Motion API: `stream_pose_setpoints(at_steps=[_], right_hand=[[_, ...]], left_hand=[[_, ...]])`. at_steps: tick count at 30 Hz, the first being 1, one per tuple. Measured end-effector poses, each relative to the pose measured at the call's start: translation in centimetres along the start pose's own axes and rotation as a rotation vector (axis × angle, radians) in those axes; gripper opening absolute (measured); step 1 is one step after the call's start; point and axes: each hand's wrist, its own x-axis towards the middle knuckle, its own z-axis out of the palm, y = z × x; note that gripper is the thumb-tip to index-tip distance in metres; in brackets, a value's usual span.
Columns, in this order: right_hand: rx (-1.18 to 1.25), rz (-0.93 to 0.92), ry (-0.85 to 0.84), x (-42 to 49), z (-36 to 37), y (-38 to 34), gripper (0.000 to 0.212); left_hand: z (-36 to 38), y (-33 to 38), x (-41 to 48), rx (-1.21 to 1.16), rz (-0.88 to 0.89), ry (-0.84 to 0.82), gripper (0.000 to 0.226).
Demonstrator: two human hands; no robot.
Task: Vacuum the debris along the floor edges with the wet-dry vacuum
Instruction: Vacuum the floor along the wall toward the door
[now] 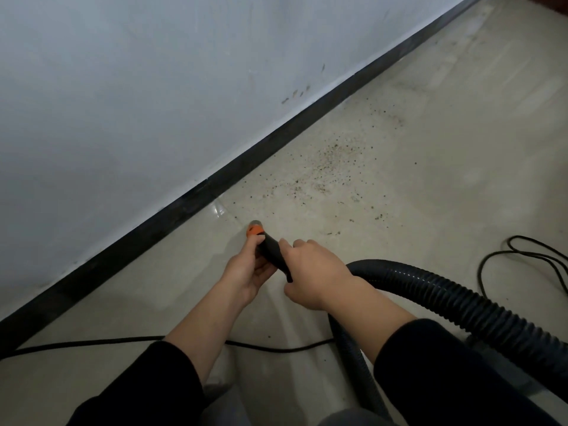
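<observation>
The vacuum nozzle (271, 248) is a black tube with an orange tip, and the tip touches the pale floor close to the dark baseboard (196, 198). My left hand (250, 269) grips the nozzle just behind the orange tip. My right hand (313, 272) grips it further back, where the black ribbed hose (445, 299) joins. Dark debris specks (329, 167) lie scattered on the floor beyond the tip, to the right along the baseboard.
A white wall (123, 103) with small scuff marks rises above the baseboard. A thin black power cord (92, 342) crosses the floor under my forearms, and more cord loops (528, 253) lie at the right. The hose curves back toward me at lower right.
</observation>
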Motion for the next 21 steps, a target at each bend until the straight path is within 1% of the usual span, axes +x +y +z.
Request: stream_pose_setpoints(at_steps=[7, 16, 21], right_hand=[[-0.015, -0.071, -0.003, 1.0, 0.2, -1.9, 0.046], [-0.044, -0.105, 0.004, 2.5, 0.2, -3.3, 0.053], [-0.037, -0.118, 0.002, 3.3, 0.1, -3.8, 0.051]], left_hand=[[-2.6, 0.7, 0.0, -0.041, 0.03, 0.03, 0.037], [-4.1, 1.9, 0.5, -0.055, 0.063, 0.067, 0.039], [-4.7, 2.3, 0.7, -0.081, 0.08, 0.101, 0.038]])
